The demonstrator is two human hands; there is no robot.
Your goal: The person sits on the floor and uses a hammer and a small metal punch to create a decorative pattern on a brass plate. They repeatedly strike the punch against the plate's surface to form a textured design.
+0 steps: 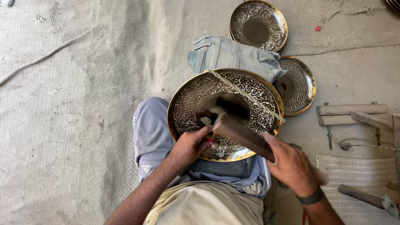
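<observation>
Engraved Tray on Lap, Both Hands Engaged

Tray [233, 93], large, round, brass-rimmed and densely patterned, rests tilted on your lap, its lower edge toward your body and its upper edge against a folded piece of denim [227, 54]. A cord [246, 96] runs diagonally across its face from upper centre to the right rim.

Your left hand [189, 146] is clenched at the lower rim, fingers pinched around a small tool whose tip I cannot make out. Your right hand [291, 166] grasps a dark wooden block [241, 134], its long axis running from your right hand up and left toward the tray's centre, so its far end lies just beside your left fingers. The left hand is the nearer to the worked surface; the tray lies directly ahead of both.

Outward: two smaller patterned plates [258, 25] [298, 85] lie beyond the denim, the nearer partly tucked behind the tray. Wooden bars [350, 110] and a metal rod [360, 196] lie to your right on the cloth floor covering [75, 104].
</observation>
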